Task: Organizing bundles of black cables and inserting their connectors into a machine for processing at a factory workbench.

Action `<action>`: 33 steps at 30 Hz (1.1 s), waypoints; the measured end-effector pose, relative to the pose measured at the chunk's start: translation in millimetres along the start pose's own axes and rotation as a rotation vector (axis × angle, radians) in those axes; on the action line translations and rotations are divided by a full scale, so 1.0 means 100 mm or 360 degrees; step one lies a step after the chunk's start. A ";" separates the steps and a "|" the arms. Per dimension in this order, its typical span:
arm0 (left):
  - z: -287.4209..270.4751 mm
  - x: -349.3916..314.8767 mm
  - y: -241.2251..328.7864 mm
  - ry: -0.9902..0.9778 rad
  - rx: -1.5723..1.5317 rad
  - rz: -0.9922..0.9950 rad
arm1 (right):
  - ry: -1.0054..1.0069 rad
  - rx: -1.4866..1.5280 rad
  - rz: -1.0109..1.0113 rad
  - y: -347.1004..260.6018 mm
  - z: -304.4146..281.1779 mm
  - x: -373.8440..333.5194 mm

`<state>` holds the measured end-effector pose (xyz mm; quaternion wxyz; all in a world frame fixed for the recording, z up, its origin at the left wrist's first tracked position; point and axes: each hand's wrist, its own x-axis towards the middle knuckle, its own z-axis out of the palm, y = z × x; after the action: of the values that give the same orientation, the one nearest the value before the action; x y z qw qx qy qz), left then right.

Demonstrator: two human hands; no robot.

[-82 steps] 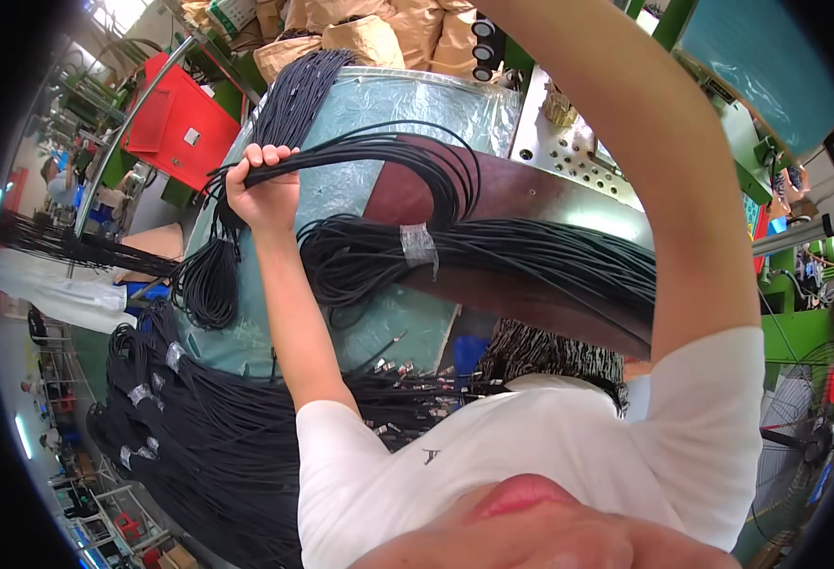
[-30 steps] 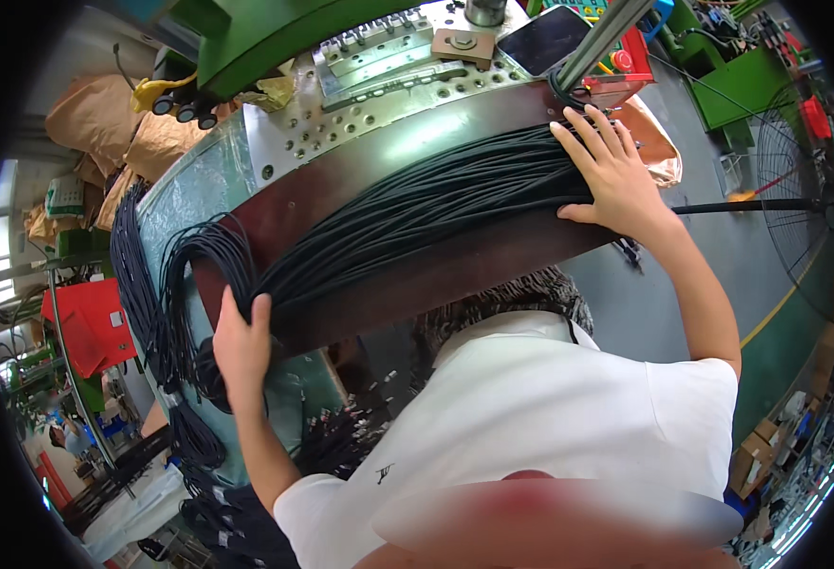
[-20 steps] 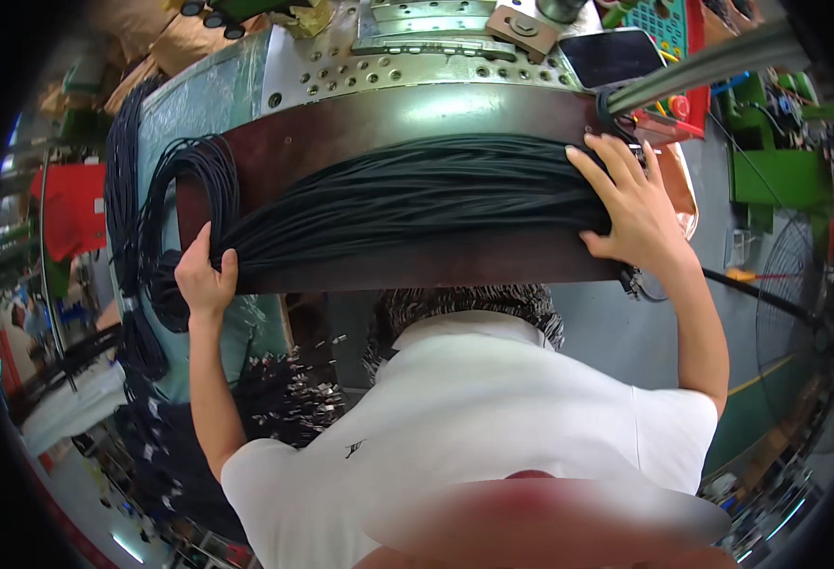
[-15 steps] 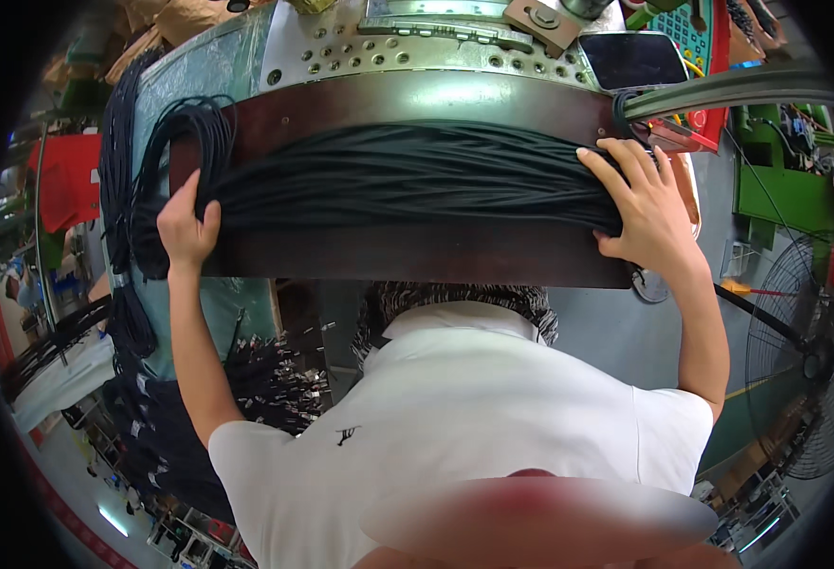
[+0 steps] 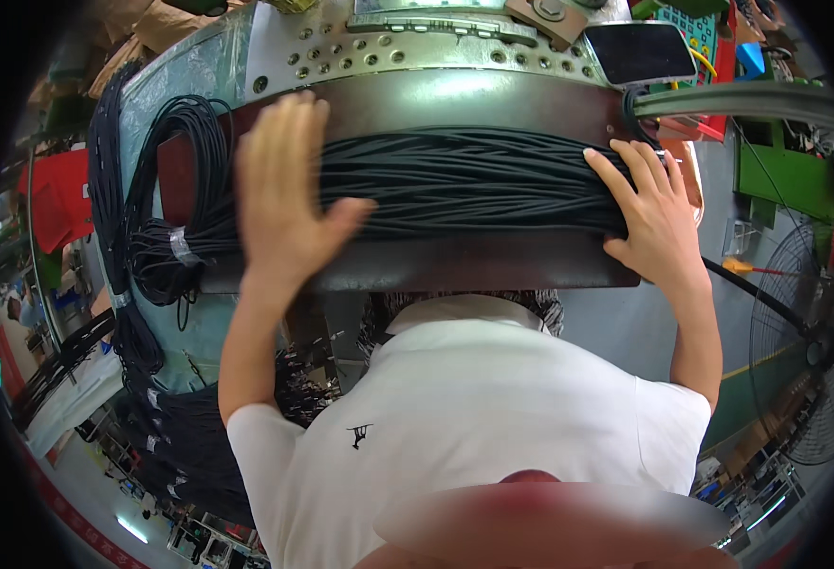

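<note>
A thick bundle of black cables [image 5: 455,180] lies across a dark brown board [image 5: 436,261]. My right hand [image 5: 654,209] rests on the bundle's right end, fingers spread and thumb toward the near side. Over the left part of the bundle is my left hand [image 5: 289,199], flat with the thumb stretched out and the fingers smeared by motion. Whether it touches the cables I cannot tell. Left of it, the cables curve into a loop [image 5: 213,152], and a clear tape band [image 5: 183,247] wraps part of them.
Behind the board stands a metal plate with holes [image 5: 332,52], and a phone [image 5: 640,52] lies at its right. A grey bar [image 5: 749,100] juts in from the right. More black cables [image 5: 109,190] hang at the left. A fan [image 5: 806,351] stands at the right.
My left hand has let go of the bundle's left end and moved right over the cables, uncovering the tape band. My right hand stays on the right end.
</note>
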<state>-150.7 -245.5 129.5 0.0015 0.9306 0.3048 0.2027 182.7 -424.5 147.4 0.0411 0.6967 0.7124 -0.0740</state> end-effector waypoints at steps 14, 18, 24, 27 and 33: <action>0.56 0.18 1.61 -0.0436 -0.0326 0.0486 | 0.0277 0.3167 0.1224 -1.19 1.08 -1.12; 0.52 -0.18 1.76 -0.0286 0.0007 0.0805 | 0.0484 0.3534 0.0794 -1.25 1.34 -1.23; 0.48 -0.51 1.77 -0.0019 -0.0139 0.0896 | 0.0467 0.3295 0.0551 -1.59 1.24 -1.57; 0.37 -0.48 1.75 -0.0276 -0.0406 0.0879 | 0.0446 0.3190 0.0303 -1.67 1.23 -1.61; -0.19 -0.08 1.40 -0.0192 -0.1259 0.0292 | 0.0567 0.1716 -0.0043 -1.30 0.47 -1.29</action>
<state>-84.6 -366.5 161.1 0.3589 0.8918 0.1185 0.2488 53.8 -561.4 127.9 -0.4421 0.6116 0.5787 -0.3090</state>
